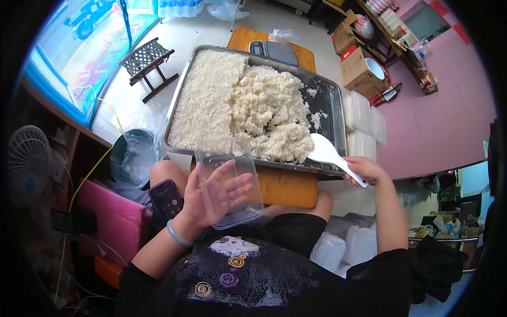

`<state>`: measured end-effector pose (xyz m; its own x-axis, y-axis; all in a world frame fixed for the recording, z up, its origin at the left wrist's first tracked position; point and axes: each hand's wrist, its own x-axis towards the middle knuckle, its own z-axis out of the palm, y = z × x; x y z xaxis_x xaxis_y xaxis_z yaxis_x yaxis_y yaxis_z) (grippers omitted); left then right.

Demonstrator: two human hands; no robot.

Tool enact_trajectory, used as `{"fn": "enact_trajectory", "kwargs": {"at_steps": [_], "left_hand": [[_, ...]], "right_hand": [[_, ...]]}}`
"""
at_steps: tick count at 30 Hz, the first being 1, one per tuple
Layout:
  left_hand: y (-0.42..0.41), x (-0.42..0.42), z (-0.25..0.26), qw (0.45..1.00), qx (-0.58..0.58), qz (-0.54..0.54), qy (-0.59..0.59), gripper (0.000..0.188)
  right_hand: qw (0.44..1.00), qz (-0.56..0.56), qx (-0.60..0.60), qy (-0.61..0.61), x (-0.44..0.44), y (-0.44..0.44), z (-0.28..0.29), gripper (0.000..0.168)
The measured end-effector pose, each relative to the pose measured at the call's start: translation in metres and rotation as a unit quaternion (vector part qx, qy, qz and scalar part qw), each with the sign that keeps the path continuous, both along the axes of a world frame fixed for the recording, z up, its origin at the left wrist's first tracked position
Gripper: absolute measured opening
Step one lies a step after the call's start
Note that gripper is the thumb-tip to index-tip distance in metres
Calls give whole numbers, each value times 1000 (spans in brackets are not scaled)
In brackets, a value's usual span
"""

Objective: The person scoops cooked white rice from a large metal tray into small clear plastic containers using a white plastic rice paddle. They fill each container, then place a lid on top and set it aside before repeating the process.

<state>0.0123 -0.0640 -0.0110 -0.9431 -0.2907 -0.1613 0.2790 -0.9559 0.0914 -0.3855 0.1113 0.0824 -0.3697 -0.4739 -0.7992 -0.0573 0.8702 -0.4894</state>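
A large metal tray [340,119] holds cooked white rice [210,91], packed flat and even on its left side and broken into loose clumps in the middle. Its right end shows dark bottom with a few scattered grains. My right hand [365,171] grips the handle of a white rice paddle [326,150], whose blade touches the clumped rice at the tray's near right corner. My left hand [218,194] holds a clear plastic container [251,210] from beneath and behind, fingers spread and seen through it. The container looks empty and overlaps the tray's near edge.
The tray rests on a wooden table [289,190], with a digital scale [281,53] behind it. Stacked plastic containers [360,111] stand right of the tray. A lined bin [134,158], a phone [166,198] by my left thigh and a folding stool [148,63] are at left. Cardboard boxes [360,73] stand back right.
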Motion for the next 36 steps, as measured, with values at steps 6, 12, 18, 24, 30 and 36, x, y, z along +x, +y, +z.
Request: {"fn": "enact_trajectory", "kwargs": {"at_steps": [6,12,18,24,30,36], "left_hand": [[-6,-15,-2,1000,13,23,1,72],[-21,-24,2,998,-33,57,-2,75],[-41,-44,-2,992,-78,67,-73,77],[-57,-111,8,948,-182,106,-237,77],[-64,-164,-16,949,-189,196,-159,63],[-54,-145,4,969,-145,172,-104,58]], "right_hand": [[990,-21,-125,-57,26,-74,-71,36],[961,-99,-243,-89,77,-104,-93,28],[916,-198,-296,-183,95,-84,-89,29],[889,-186,-394,-145,120,-78,-87,38],[814,100,-419,390,161,-75,-87,56],[825,124,-388,391,168,-73,-48,52]]}}
